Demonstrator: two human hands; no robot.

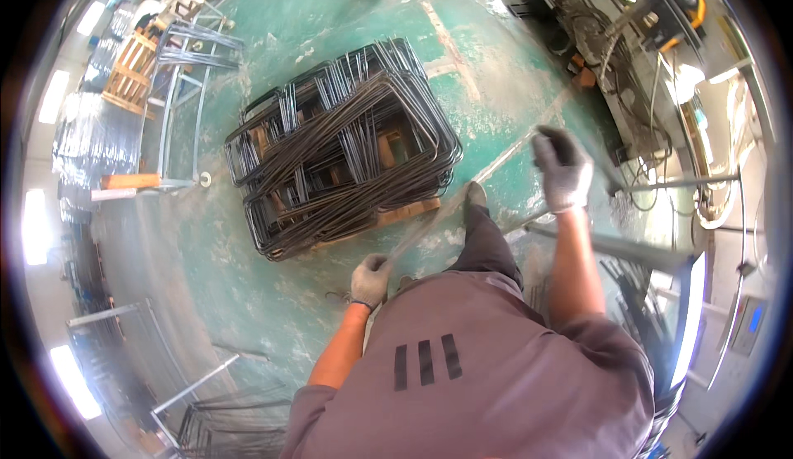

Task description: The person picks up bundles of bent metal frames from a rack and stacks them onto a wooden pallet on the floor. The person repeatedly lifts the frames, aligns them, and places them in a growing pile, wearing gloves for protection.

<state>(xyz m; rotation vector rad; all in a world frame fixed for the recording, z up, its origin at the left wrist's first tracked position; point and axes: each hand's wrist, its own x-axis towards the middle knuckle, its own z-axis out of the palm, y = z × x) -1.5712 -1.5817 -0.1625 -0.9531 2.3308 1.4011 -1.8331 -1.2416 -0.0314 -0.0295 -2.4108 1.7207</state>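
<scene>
Both left hand [371,280] and right hand [565,170] gloved, well apart, neither touching stack
Left: fingers curled in, looks like a pinch, but cannot tell for sure what, if anything, is in it
Right: raised, fingers bent, dark gap by the thumb, blurred; cannot tell if it grasps or is free
Pale streak [429,226] runs from just ahead of left hand up toward right hand; could be a thin strip between the two or a floor line, cannot tell
If a strip: best drawn evenly, right hand leading, left hand firm, no slack, clear of the foot
Shoe [476,195] sits between the hands, ahead of left hand and close beside the streak, so a snag or trip seems likely unless the foot moves off that line
Stack [322,147] of dark bent-wire frames ahead of left hand, to the left of right hand, on a wooden pallet [409,212]
Top frames lie askew over the rest; they would probably hook together and scrape, so fingers best kept outside the loops, gloves on
Rail [615,251] behind right hand, near that forearm: mind the elbow
Bench [591,42] farther out, ahead of right hand and to its right
</scene>
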